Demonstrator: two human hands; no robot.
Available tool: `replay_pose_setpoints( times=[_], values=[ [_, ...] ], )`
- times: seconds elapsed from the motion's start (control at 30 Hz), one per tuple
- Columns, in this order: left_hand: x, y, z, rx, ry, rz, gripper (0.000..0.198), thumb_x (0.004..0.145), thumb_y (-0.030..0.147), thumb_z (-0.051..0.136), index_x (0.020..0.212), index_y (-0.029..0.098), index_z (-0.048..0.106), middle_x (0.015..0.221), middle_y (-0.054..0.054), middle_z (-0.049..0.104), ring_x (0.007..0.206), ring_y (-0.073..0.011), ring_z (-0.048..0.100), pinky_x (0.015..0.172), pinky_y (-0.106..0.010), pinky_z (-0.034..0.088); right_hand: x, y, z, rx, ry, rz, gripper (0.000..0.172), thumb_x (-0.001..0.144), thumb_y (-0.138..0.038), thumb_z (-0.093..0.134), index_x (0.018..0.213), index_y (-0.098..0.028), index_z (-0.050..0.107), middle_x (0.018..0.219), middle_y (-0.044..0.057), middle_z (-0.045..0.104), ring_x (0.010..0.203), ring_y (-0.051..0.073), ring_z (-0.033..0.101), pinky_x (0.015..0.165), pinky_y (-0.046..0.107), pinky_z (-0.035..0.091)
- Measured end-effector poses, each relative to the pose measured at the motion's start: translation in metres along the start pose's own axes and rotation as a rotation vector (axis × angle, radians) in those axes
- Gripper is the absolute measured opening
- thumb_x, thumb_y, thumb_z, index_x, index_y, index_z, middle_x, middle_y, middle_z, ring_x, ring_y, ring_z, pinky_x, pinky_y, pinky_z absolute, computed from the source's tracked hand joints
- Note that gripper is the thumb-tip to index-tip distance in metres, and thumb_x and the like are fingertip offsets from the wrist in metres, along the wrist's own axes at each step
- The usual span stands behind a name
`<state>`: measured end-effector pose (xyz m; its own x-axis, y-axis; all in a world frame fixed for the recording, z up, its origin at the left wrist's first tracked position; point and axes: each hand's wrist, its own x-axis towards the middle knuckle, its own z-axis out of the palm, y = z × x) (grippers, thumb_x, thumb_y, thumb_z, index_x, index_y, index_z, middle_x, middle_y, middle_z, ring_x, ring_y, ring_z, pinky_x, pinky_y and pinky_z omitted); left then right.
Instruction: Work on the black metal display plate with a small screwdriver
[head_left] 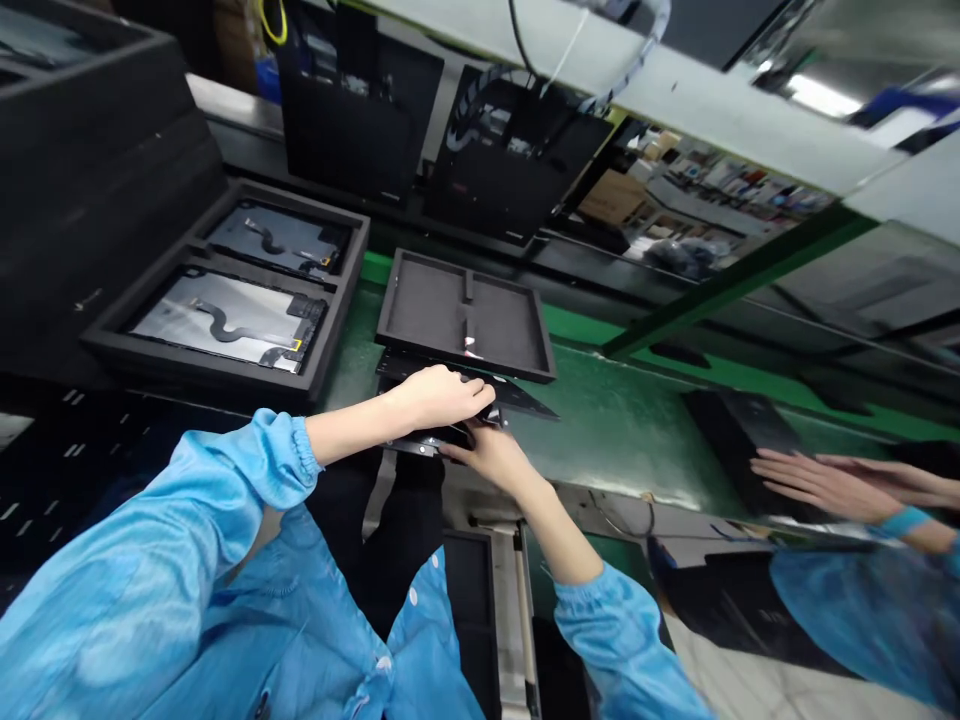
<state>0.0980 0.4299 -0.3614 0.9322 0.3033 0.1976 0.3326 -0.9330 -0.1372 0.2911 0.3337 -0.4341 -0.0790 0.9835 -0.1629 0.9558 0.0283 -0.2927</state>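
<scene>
My left hand (435, 397) lies curled over the top of a thin black panel (517, 398) at the near edge of the green belt. My right hand (491, 455) grips the same panel from below, fingers wrapped under its edge. Both arms wear blue sleeves. The panel sits just in front of and partly under an empty black foam tray (420, 300) with two compartments.
A second black tray (337, 300) at the left holds two grey panels with black flex cables. The green conveyor belt (622, 430) runs to the right. A co-worker's hand (817, 485) in a blue sleeve rests on a dark panel there. Dark fixtures stand behind.
</scene>
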Motion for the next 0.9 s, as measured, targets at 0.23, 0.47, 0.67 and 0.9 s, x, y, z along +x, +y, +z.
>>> replay_pose_setpoints(
  times=[0.23, 0.47, 0.67, 0.9],
  values=[
    [0.004, -0.004, -0.001, -0.012, 0.004, -0.012, 0.025, 0.108, 0.016, 0.059, 0.132, 0.016, 0.066, 0.119, -0.011, 0.082, 0.092, -0.0281, 0.082, 0.061, -0.037, 0.059, 0.013, -0.001, -0.025, -0.299, -0.058, -0.224, 0.060, 0.099, -0.046, 0.079, 0.154, -0.022, 0.068, 0.136, 0.017, 0.078, 0.120, 0.036, 0.075, 0.097, 0.038, 0.058],
    [0.006, -0.005, 0.001, -0.004, 0.023, -0.011, 0.023, 0.108, 0.013, 0.059, 0.129, 0.016, 0.067, 0.117, -0.009, 0.082, 0.089, -0.0268, 0.083, 0.062, -0.036, 0.059, 0.003, -0.017, -0.011, -0.513, 0.035, -0.506, 0.054, 0.104, -0.004, 0.050, 0.152, -0.020, 0.069, 0.133, 0.016, 0.079, 0.088, 0.021, 0.075, 0.075, 0.032, 0.055],
    [0.007, -0.008, -0.007, -0.028, 0.025, -0.038, 0.016, 0.108, 0.015, 0.062, 0.122, 0.020, 0.067, 0.111, -0.006, 0.083, 0.083, -0.0245, 0.082, 0.062, -0.034, 0.058, -0.012, -0.019, -0.038, -0.504, 0.114, -0.253, 0.052, 0.108, -0.006, 0.039, 0.145, -0.014, 0.074, 0.121, 0.017, 0.083, 0.097, 0.025, 0.077, 0.081, 0.036, 0.058],
    [-0.003, 0.005, 0.004, 0.056, 0.089, -0.027, 0.038, 0.104, 0.007, 0.060, 0.141, 0.017, 0.067, 0.136, -0.017, 0.079, 0.099, -0.0280, 0.084, 0.073, -0.038, 0.068, -0.163, 0.019, -0.041, 0.118, 0.378, 0.090, 0.043, 0.097, -0.047, 0.055, 0.131, -0.046, 0.082, 0.136, 0.004, 0.080, 0.119, 0.035, 0.080, 0.107, 0.061, 0.065]
  ],
)
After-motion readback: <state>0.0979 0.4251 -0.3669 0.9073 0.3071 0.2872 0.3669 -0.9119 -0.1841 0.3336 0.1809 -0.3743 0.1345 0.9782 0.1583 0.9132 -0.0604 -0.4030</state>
